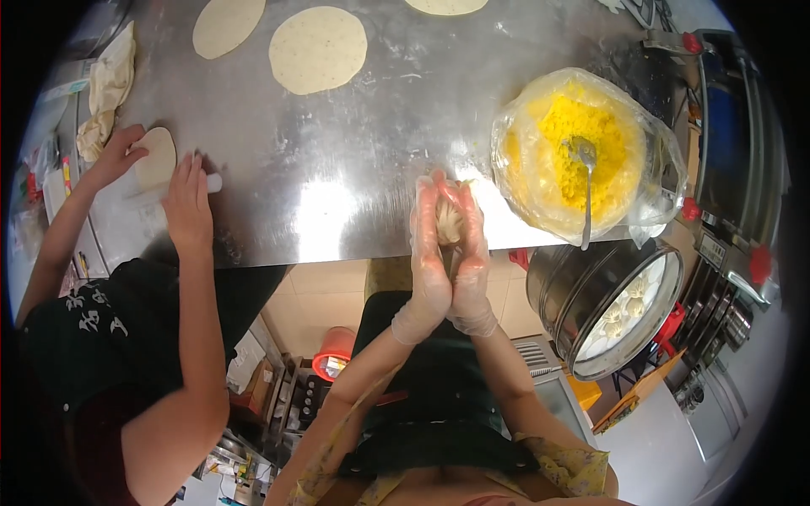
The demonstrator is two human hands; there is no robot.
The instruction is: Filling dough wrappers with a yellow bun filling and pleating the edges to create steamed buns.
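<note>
My left hand [428,253] and my right hand [472,257] wear clear plastic gloves and are cupped together at the table's near edge. Between the palms they hold a pale pleated bun [450,223], its gathered folds showing through the gap. Its lower part is hidden by the hands. To the right is a bowl lined with a clear plastic bag [516,181], full of crumbly yellow filling [564,118]. A metal spoon [588,190] lies in the filling, its handle toward me.
A round metal steamer [553,295] with several pleated buns [629,308] stands below right. On the steel table [396,110], flat dough rounds [318,51] lie at the back. At left, a co-worker's hands [187,198] work a small dough piece [155,158] with a rolling pin [214,183].
</note>
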